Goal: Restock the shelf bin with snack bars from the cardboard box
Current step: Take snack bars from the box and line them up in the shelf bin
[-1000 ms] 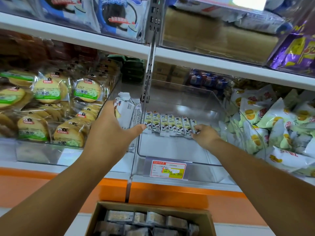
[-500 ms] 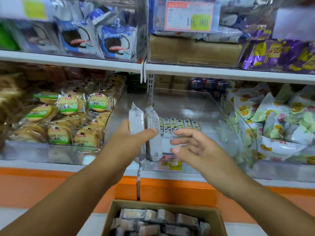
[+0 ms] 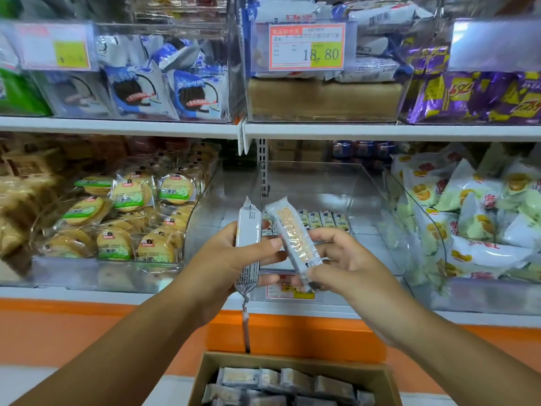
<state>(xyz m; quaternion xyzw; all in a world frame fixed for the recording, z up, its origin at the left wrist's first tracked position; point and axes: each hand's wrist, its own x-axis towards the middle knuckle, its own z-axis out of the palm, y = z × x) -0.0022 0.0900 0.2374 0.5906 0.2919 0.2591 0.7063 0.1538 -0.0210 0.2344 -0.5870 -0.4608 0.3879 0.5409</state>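
The right hand (image 3: 345, 265) has come back from the bin and now pinches one snack bar (image 3: 294, 238), taking it from the left hand (image 3: 228, 259), which grips a second bar (image 3: 248, 244). Both are held before the clear shelf bin (image 3: 322, 177), above the cardboard box (image 3: 292, 360). The likely next move is standing this bar beside the row (image 3: 325, 219) already shelved.

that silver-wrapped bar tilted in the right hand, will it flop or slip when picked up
Probably stiff: the silver-wrapped snack bar stands straight above the right hand, pinched only near its lower end. Likely light: a mere pinch holds it up. Glossy wrapper may slip.
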